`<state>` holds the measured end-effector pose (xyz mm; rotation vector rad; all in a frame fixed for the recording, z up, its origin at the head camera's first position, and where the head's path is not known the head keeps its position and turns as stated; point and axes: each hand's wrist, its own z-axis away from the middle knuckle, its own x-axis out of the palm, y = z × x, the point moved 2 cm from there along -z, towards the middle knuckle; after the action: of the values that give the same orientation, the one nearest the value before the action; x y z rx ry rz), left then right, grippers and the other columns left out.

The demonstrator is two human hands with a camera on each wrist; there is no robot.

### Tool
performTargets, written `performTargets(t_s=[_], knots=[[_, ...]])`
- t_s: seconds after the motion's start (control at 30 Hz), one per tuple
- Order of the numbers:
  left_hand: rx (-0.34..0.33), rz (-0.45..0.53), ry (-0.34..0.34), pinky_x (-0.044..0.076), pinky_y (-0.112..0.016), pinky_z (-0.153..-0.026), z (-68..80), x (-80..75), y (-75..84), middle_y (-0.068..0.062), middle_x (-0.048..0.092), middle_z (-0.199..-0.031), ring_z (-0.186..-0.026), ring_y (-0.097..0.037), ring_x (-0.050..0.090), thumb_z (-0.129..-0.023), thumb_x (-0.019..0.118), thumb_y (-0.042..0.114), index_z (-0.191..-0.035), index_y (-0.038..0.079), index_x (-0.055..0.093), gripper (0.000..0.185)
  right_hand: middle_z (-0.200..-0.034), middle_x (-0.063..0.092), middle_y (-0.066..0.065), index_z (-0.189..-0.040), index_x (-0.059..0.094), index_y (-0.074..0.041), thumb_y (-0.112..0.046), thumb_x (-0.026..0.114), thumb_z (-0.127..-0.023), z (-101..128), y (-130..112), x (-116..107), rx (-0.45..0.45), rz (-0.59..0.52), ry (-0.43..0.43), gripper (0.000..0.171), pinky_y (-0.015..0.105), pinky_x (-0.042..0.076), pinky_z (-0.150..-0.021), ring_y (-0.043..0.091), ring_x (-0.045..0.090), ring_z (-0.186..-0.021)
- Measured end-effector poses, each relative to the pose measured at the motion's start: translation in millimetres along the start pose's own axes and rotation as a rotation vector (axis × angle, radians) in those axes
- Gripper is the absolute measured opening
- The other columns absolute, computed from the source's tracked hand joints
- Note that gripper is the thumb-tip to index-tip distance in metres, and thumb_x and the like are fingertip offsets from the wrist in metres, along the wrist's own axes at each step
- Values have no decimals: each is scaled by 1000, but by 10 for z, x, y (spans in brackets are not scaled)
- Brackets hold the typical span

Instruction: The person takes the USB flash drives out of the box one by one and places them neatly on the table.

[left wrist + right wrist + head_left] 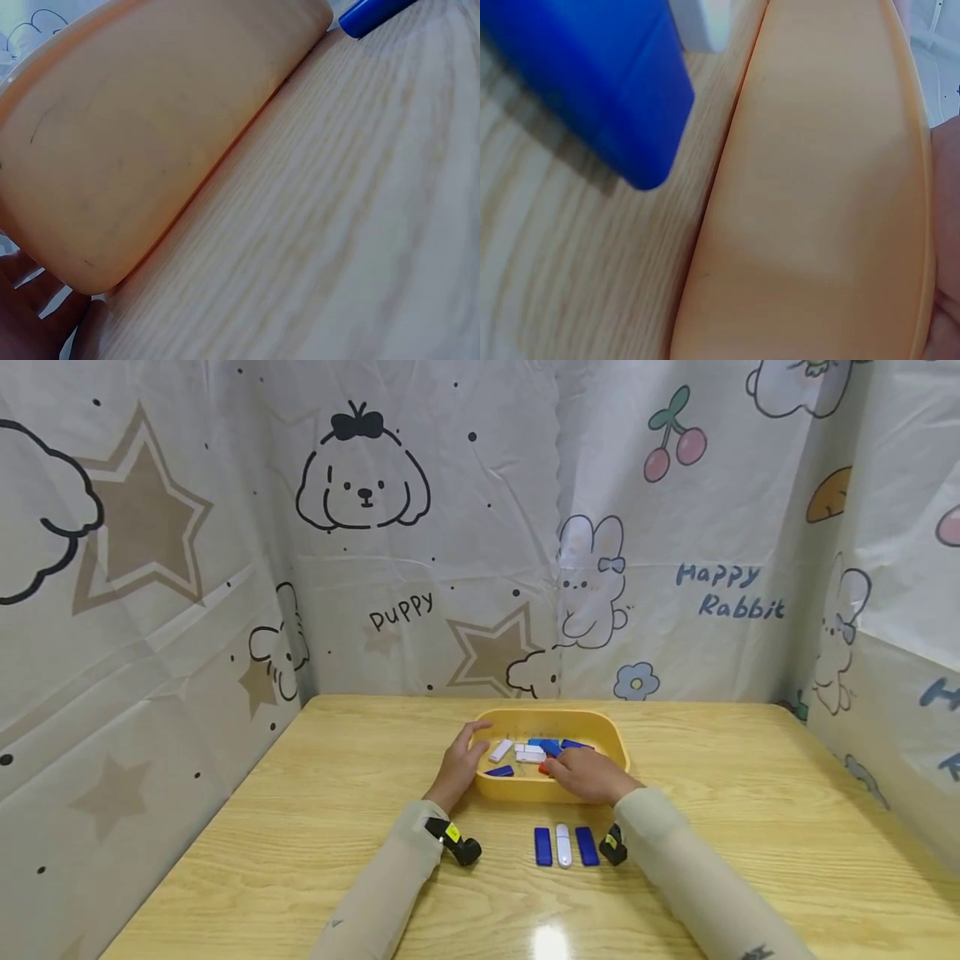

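A yellow plastic bin stands on the table with blue, white and red pieces in it that look like USB sticks. My left hand holds the bin's left side, its thumb and fingertips at the rim; in the left wrist view its fingers lie round the corner. Over the front rim reaches my right hand, pinching a blue USB stick among the others. Before the bin, a blue stick, a white stick and another blue stick lie in a row.
The wooden table reaches back to a printed cloth curtain, with more cloth at both sides. White sticks lie mid-bin, and a dark blue one sits by the front left corner. Each wrist wears a small black camera.
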<state>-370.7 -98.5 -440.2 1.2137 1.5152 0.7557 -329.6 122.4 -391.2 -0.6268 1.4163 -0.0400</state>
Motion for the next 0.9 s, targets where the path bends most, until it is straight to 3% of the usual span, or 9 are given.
performTargets(t_s=[0.17, 0.37, 0.73, 0.9], knots=[[2, 2, -2, 18, -50, -114, 13, -17, -15, -7, 45, -146, -141, -27, 30, -97, 46, 17, -135, 11, 51, 38, -55, 37, -2, -62, 54, -13, -36, 43, -101, 4, -17, 13, 26, -13, -21, 47, 29, 34, -57, 15, 40, -54], [8, 13, -7, 18, -51, -114, 10, -20, 13, -9, 44, -147, -141, -28, 29, -97, 46, 16, -135, 10, 50, 38, -56, 38, -2, -60, 53, -14, -34, 44, -100, -24, 9, 30, 25, 14, 37, 46, 30, 33, -56, 16, 41, -54], [24, 6, -16, 19, -51, -114, 21, -5, 14, -9, 45, -146, -141, -28, 30, -97, 45, 15, -134, 11, 51, 37, -71, 52, 3, -81, 61, -11, -33, 45, -99, -15, 26, 48, 44, 22, 92, 32, 33, 39, -62, 19, 50, -66], [20, -3, -4, 19, -50, -114, 10, -11, 20, -8, 46, -145, -140, -27, 31, -97, 46, 15, -133, 12, 52, 37, -63, 46, 0, -68, 58, -13, -34, 44, -100, -17, 9, 32, 29, 15, 71, 40, 31, 37, -58, 17, 45, -59]])
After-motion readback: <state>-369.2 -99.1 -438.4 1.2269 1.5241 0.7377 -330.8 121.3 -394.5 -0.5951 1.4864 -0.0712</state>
